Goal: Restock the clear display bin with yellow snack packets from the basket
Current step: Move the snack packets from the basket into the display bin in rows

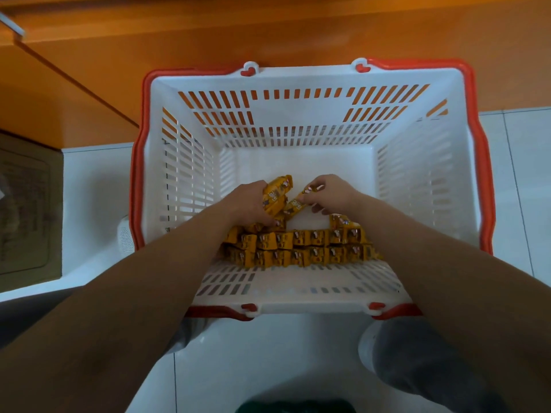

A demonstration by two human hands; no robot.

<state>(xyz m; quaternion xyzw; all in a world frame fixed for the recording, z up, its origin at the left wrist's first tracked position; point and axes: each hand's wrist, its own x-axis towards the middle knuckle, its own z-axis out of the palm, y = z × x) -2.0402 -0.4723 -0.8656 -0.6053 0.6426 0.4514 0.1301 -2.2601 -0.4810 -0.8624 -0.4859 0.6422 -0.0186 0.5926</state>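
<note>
A white slotted basket (298, 120) with an orange rim stands on the floor in front of me. Several yellow snack packets (301, 245) lie stacked in rows along its near wall. Both my arms reach down into it. My left hand (249, 202) grips a small bunch of yellow packets (275, 193) lifted above the stack. My right hand (332, 193) pinches one end of a single yellow packet (295, 204) that leans against the bunch. The clear display bin is not in view.
An orange cabinet front (208, 34) rises behind the basket. White floor tiles (95, 186) surround it. A brown cardboard box (26, 210) sits at the left. My foot in a grey sock (417, 362) is at the lower right.
</note>
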